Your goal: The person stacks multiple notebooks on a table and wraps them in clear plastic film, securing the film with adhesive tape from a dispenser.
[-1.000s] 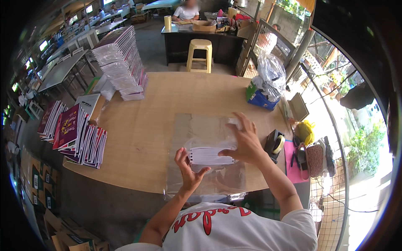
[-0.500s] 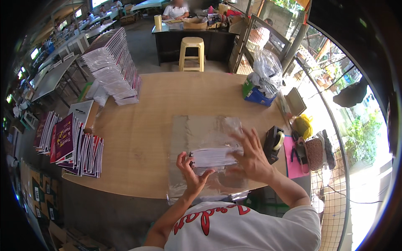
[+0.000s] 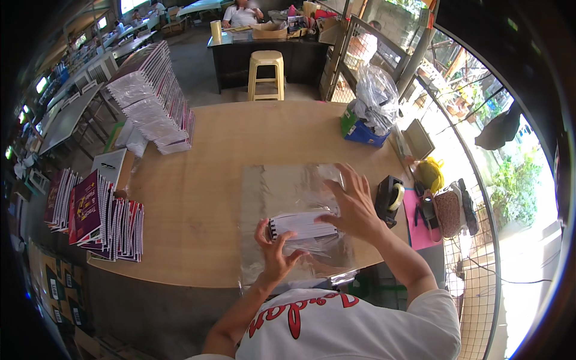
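Observation:
A small white pad with a dark coil binding (image 3: 306,225) lies on clear plastic sheets (image 3: 264,186) near the table's front edge. My left hand (image 3: 277,255) grips its coil end, fingers curled at the left side and front while the thumb stands off over the plastic. At the pad's other end is my right hand (image 3: 358,209), open, fingers spread over the film and the thumb by the pad's right end. Whether that thumb presses on the paper cannot be told. Loose film bunches in front of the pad.
A tall stack of wrapped notebooks (image 3: 153,99) stands far left, with loose spiral notebooks (image 3: 111,219) nearer. On the right are a tape dispenser (image 3: 390,201), a pink sheet (image 3: 422,231), a pouch (image 3: 449,213) and a box of plastic bags (image 3: 367,123). A person sits at the desk beyond.
My left fingers have closed in on the pad's coil end. The right hand has steadied, its thumb nearer the pad, which now sits slightly tilted. The view has shifted a little.

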The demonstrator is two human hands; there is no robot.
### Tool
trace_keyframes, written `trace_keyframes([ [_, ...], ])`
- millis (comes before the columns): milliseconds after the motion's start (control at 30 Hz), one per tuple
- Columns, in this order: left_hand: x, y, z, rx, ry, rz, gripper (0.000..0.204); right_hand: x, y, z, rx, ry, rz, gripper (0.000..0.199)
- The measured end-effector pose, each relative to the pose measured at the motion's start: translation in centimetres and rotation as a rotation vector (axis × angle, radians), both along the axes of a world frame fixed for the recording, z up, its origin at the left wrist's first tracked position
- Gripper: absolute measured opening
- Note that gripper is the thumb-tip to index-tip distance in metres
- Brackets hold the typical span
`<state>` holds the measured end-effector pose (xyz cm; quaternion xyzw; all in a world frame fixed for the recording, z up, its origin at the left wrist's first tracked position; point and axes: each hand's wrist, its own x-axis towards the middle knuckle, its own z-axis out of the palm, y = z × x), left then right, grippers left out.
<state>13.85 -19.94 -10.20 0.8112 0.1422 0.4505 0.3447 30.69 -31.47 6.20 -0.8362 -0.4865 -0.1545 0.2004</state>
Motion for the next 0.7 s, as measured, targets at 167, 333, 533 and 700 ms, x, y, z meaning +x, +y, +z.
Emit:
trace_keyframes([
  [167, -2.2, 4.1, 4.0, 0.411, 0.398, -0.332, 0.068, 3.0, -1.7, 5.6, -0.04, -0.047, 0.395, 0.055],
  [333, -0.5, 7.4, 6.4, 0.491, 0.558, -0.614, 0.085, 4.9, -2.2, 1.5, -0.671, -0.174, 0.724, 0.029],
  [533, 1.3, 9.8, 8.4, 0.825, 0.664, -0.75, 0.102, 6.4, -0.3, -0.2, -0.481, 0.176, 0.835, 0.012],
  [700, 3.3, 10.0, 7.9, 0.862, 0.672, -0.921, 0.102, 5.1, 2.0, -2.2, -0.386, 0.313, 0.891, 0.012],
])
